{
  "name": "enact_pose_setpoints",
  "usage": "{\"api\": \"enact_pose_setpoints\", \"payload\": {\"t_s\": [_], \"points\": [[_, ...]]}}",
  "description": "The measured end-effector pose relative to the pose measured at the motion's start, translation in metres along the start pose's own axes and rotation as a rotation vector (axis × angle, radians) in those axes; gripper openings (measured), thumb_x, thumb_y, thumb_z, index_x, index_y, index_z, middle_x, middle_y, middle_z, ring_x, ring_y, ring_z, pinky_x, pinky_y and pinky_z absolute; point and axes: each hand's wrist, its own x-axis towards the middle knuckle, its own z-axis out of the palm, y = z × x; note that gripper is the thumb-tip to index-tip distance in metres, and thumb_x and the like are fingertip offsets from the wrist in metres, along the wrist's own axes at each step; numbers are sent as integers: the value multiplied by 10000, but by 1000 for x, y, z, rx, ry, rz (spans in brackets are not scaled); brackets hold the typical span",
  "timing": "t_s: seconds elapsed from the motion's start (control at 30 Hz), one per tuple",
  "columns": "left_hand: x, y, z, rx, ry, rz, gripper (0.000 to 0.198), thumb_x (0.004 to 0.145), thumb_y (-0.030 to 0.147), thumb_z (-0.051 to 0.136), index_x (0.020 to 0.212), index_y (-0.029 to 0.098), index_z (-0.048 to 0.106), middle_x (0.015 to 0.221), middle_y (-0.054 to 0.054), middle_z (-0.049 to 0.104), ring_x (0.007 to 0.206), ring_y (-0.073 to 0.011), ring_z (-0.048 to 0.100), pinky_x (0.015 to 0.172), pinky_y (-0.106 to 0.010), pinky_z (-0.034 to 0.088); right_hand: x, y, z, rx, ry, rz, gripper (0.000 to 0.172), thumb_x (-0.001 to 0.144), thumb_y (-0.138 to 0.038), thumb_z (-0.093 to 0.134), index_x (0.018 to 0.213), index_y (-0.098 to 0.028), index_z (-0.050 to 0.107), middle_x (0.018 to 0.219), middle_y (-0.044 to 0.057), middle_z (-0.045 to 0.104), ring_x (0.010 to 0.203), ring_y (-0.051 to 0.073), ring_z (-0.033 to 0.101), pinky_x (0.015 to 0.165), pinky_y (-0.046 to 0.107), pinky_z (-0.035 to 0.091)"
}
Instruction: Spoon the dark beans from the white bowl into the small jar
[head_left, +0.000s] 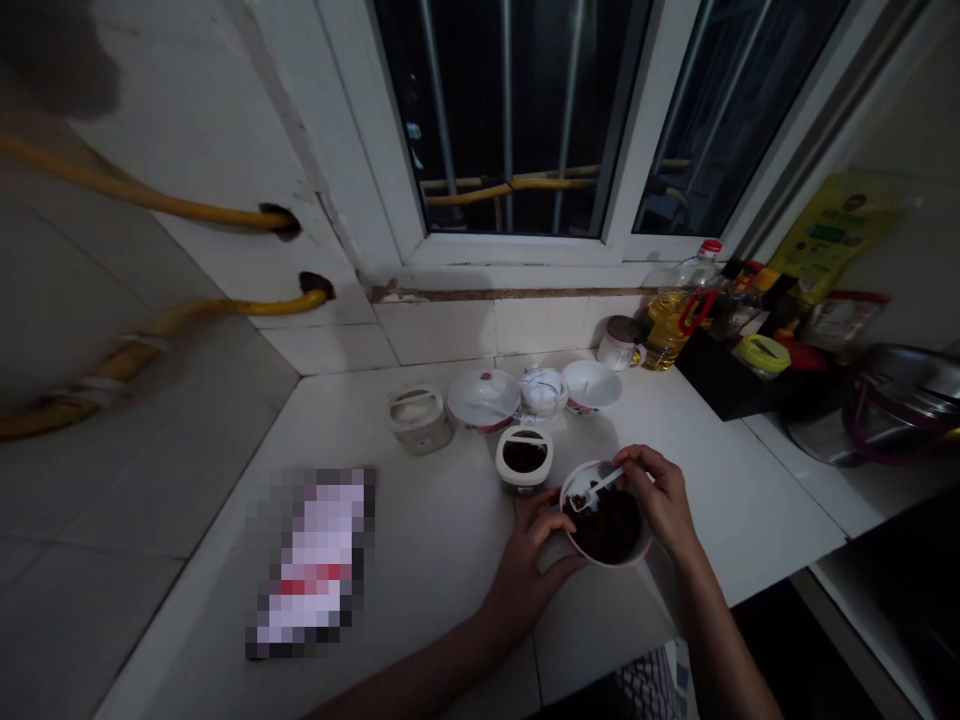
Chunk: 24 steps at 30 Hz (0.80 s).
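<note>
My left hand (529, 562) grips the near-left side of a white bowl (581, 480), its thumb and fingers against the wall. Dark, crumbly or pasty stuff (609, 530) fills much of the bowl; I cannot tell what it is. Between thumb and fingers, my right hand (661, 492) pinches a small white spoon (606, 480) over the bowl's far side, its scoop touching the dark stuff. Just beyond the bowl stands a small white-rimmed container (503, 462) with similar dark contents and a strip across its top.
Behind are a lidded clear container (417, 425), a wide bowl (480, 395), a small dish of white powder (543, 390) and another bowl (592, 383). An oil bottle (664, 325), a jar (619, 345) and a metal pot (825, 430) stand right. A blurred-out object (319, 550) lies left.
</note>
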Motion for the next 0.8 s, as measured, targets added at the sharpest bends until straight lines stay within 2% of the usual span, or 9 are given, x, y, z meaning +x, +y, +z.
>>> {"api": "enact_pose_setpoints", "payload": {"t_s": [0.17, 0.3, 0.47, 0.67, 0.73, 0.8], "points": [[1, 1, 0, 8, -12, -13, 180, 786, 260, 731, 943, 232, 646, 1276, -105, 517, 1238, -286, 492, 1021, -439, 421, 0, 0, 1, 102, 46, 72, 170, 752, -328, 559, 717, -190, 651, 527, -14, 577, 580, 171, 555, 656, 300, 440], [1, 2, 0, 15, 2, -13, 170, 791, 269, 727, 934, 231, 644, 1269, -108, 526, 1241, -287, 496, 1011, -437, 434, 0, 1, 2, 241, 33, 143, 179, 726, -352, 584, 717, -184, 645, 507, -24, 560, 523, 149, 516, 570, 270, 409], [1, 2, 0, 17, -5, -3, 175, 782, 280, 735, 922, 230, 644, 1254, -105, 541, 1252, -292, 489, 1009, -436, 439, 6, -6, 2, 306, 38, 148, 183, 725, -363, 621, 738, -183, 650, 502, -28, 565, 533, 147, 528, 602, 275, 423], [1, 1, -1, 4, -25, -17, 182, 800, 301, 722, 947, 229, 643, 1278, -115, 523, 1264, -299, 472, 1024, -448, 420, 11, -28, 16, 191, 38, -24, 207, 845, -377, 551, 863, -192, 642, 623, -7, 616, 604, 155, 568, 611, 275, 440], [0, 0, -1, 6, -23, -23, 188, 801, 311, 723, 950, 231, 643, 1285, -114, 517, 1260, -300, 474, 1026, -453, 417, 10, -35, 25, 86, 53, -159, 177, 899, -326, 504, 912, -204, 632, 694, 7, 636, 668, 167, 597, 634, 287, 457], [0, 0, 0, 11, -22, -20, 191, 799, 315, 725, 951, 233, 643, 1287, -111, 515, 1245, -296, 486, 1027, -453, 417, 9, -39, 33, -66, 58, -394, 163, 917, -237, 470, 940, -211, 630, 769, 30, 660, 785, 191, 619, 732, 332, 478]]}}
